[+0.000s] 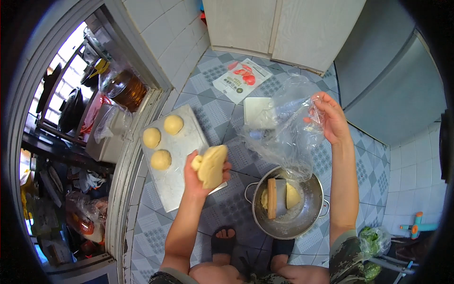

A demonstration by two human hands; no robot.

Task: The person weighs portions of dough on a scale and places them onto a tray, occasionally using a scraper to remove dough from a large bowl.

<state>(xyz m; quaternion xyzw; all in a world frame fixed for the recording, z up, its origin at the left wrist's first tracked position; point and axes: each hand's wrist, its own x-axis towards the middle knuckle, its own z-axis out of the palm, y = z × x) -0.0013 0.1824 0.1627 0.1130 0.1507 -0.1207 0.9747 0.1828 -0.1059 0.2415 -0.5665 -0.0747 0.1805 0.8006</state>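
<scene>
My left hand point(198, 177) holds a piece of pale yellow dough point(212, 167) with a small lump on its side. At the right, my right hand point(330, 113) grips a clear plastic bag point(291, 131), which hangs down to the rim of a two-handled metal pot point(312, 216). Inside the pot are a wooden-handled dough scraper point(272, 198) and a cut piece of dough point(292, 196), with more dough left of the handle. Three round dough balls point(161, 159) sit on a metal tray point(177, 191) at the left. Behind the bag lies a white flat square object point(255, 113), partly covered.
On the tiled floor lies a printed white pouch point(243, 80), before a pale cabinet point(241, 25). A grey refrigerator point(393, 78) stands at the right. A doorway at the left shows a large oil bottle point(126, 88). Bagged green vegetables point(370, 241) are at lower right.
</scene>
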